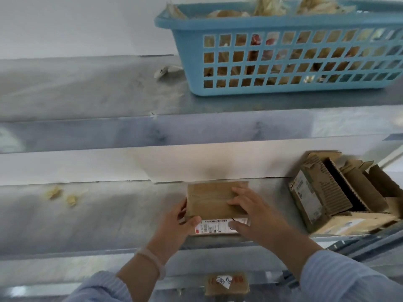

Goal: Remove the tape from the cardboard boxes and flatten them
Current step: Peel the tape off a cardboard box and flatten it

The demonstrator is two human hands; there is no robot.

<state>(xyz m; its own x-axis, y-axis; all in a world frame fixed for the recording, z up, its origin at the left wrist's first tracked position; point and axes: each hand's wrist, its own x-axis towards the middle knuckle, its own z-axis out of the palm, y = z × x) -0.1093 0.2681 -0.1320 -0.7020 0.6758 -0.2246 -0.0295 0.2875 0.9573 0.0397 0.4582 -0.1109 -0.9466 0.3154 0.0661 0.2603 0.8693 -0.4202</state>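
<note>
Box: While I stood at the shelf [109,214], the small sealed cardboard box [214,201] sat between my two sets of fingers, its labelled face turned toward me.
Left fingers: my left hand [182,223] was wrapped round the box's left edge, thumb pressed on the near corner by the white shipping label [218,227], the other fingers curled behind the side, closed firmly on the cardboard.
Right fingers: my right hand [250,212] lay spread flat over the top right of the box, fingers [236,201] resting on the strip of brown tape [209,196], thumb down on the label; not pinching anything that I could see, only pressing.
Step in hand: I judged I was hunting for a loose tape end.
Doing it well: keep the left grip steady so the box cannot slide back along the shelf; work a right fingernail under the tape edge just beyond my fingertips, then peel low and slowly along the seam so the strip comes away whole rather than tearing the cardboard.
Right of my right fingers: an opened, torn box [340,192] lay tipped on its side, well apart.
Above my fingers: a blue basket [192,51] of crumpled scraps stood on the upper shelf, probably where the peeled tape belongs.
Risk: the tape looked flush and hard to lift.
</note>
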